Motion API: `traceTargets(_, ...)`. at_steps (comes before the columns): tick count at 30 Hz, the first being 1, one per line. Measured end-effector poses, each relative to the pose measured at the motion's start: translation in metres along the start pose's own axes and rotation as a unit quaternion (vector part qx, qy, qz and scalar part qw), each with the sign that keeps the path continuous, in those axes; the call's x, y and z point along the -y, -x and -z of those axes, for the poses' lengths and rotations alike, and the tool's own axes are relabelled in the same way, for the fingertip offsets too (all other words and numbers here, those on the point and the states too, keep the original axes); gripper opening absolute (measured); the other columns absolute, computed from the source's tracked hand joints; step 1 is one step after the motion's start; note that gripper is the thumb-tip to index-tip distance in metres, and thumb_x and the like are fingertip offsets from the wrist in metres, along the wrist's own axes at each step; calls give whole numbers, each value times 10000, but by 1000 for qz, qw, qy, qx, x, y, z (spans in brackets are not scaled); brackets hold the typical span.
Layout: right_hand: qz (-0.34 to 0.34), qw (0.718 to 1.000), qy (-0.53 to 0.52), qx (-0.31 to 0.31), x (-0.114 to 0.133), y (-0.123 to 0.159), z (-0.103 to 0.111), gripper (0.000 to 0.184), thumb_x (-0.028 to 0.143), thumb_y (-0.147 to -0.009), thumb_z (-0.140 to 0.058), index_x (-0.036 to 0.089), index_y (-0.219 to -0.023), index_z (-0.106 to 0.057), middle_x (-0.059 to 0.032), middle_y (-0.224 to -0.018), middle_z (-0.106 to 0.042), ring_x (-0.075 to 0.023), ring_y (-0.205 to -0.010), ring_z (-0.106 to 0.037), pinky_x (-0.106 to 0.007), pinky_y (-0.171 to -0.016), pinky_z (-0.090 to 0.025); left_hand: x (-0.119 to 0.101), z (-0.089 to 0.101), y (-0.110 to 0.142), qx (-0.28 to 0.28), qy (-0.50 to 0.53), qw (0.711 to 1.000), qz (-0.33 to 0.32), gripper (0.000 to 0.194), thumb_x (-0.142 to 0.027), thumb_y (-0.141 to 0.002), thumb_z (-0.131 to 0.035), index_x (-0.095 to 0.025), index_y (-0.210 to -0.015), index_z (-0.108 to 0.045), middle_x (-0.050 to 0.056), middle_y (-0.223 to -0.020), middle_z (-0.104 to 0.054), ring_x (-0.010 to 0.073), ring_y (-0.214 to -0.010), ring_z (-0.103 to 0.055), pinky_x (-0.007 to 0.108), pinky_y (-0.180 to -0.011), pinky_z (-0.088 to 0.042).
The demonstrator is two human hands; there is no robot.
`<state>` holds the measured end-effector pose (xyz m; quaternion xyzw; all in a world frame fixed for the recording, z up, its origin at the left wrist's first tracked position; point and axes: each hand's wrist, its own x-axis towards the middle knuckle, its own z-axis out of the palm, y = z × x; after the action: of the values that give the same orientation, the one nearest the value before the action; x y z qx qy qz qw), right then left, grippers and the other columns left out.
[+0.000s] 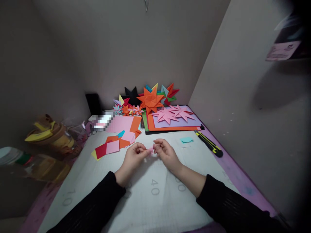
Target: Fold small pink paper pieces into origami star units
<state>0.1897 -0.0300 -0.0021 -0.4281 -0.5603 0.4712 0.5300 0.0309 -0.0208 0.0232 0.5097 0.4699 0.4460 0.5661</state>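
Between my two hands, above the middle of the white mat, is a small piece of pink paper (151, 149). My left hand (135, 156) pinches its left side between thumb and forefinger. The right side is pinched by my right hand (167, 155), its fingers curled. Fingertips cover much of the paper, so its folds do not show clearly. To the right of my right hand lies a small folded turquoise paper (186, 140). Left of my left hand are a pink paper rectangle (113, 147) and a red one (101, 151), overlapping other coloured pieces.
Folded paper stars, among them a large orange star (150, 99) and pink stars (165, 115), stand and lie at the back on paper sheets (175, 128). A yellow-black utility knife (209, 144) lies right. A bottle (41, 166) and a phone (104, 121) are on the left.
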Motion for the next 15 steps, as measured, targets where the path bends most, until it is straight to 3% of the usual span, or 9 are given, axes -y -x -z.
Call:
traceTargets(2, -8, 1000, -25, 16, -2, -1, -2, 287, 387, -828, -556, 214, -1045, -483, -30, -876, -557, -149, -767, -550, -256, -636, -444, 2, 1, -2, -17, 40, 999, 9, 265, -277, -650, -738, -166, -720, -508, -36, -580, -580, 82, -520, -527, 191, -513, -367)
traceTargets(6, -18, 998, -8, 56, -5, -3, -8, 266, 406, -763, -636, 203, -870, -501, -2, -802, -525, -137, -724, -513, -243, -628, -427, 7, 0, -3, -40, 54, 998, 0, 260, -275, -641, -736, -173, -715, -508, -57, -584, -541, 78, -530, -518, 195, -533, -376)
traceTargets(11, -21, 998, 38, 34, -7, -4, -11, 335, 461, -779, -608, 188, -662, -453, 46, -630, -414, -106, -594, -403, -227, -558, -358, 10, -5, -1, -48, 27, 998, -15, 244, -258, -642, -724, -170, -721, -510, -77, -569, -485, 56, -494, -441, 176, -489, -317)
traceTargets(15, -40, 998, 26, 36, -5, -4, -9, 360, 480, -780, -599, 192, -637, -436, 56, -587, -372, -96, -542, -351, -218, -496, -304, 9, -6, 0, -28, 56, 998, -7, 252, -253, -652, -729, -169, -727, -504, -74, -558, -504, 59, -501, -465, 174, -500, -329)
